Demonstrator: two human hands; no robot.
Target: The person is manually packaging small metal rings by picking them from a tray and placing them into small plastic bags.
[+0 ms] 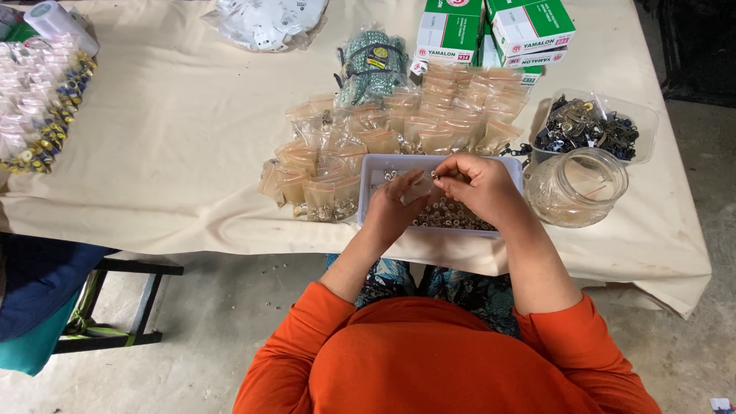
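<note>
Both hands hover over a shallow white tray (370, 170) holding many small metal rings (452, 218). My left hand (395, 205) holds a small clear plastic bag (418, 188) by its mouth. My right hand (479, 184) pinches a small metal piece at the bag's opening, fingers closed on it. The two hands touch above the tray's middle.
Small filled bags lie in piles left of the tray (318, 180) and behind it (452, 115). A glass jar (576, 188) and a clear tub of dark metal parts (594, 126) stand at the right. Green-and-white boxes (491, 31) sit at the back. A bench (123, 299) stands at lower left.
</note>
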